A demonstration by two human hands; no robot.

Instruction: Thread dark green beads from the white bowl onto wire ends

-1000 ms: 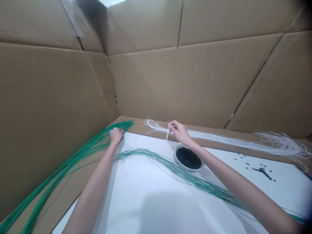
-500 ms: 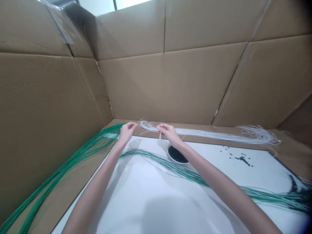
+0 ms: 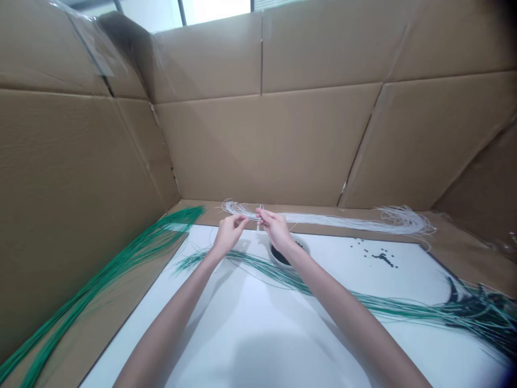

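My left hand [image 3: 231,231] is pinched closed above the white board, its fingertips just left of my right hand; whatever is between them is too fine to make out. My right hand [image 3: 277,229] pinches a small white strip [image 3: 258,226] that sticks out above and below the fingertips. Under the right wrist stands a white bowl [image 3: 308,249] holding small black pieces [image 3: 280,256], partly hidden by the arm. A bundle of green wires [image 3: 266,269] runs across the board beneath both forearms. Behind the hands lies a bundle of white wires [image 3: 331,220].
Cardboard walls [image 3: 258,145] rise at the back and sides. Another green wire bundle [image 3: 121,264] lies along the left. Loose black bits [image 3: 382,258] are scattered on the white board [image 3: 331,250]. Dark ends [image 3: 476,299] of the green wires lie at the right.
My left hand has moved right, close to my right hand. The right hand still pinches the white strip. The camera view has shifted slightly.
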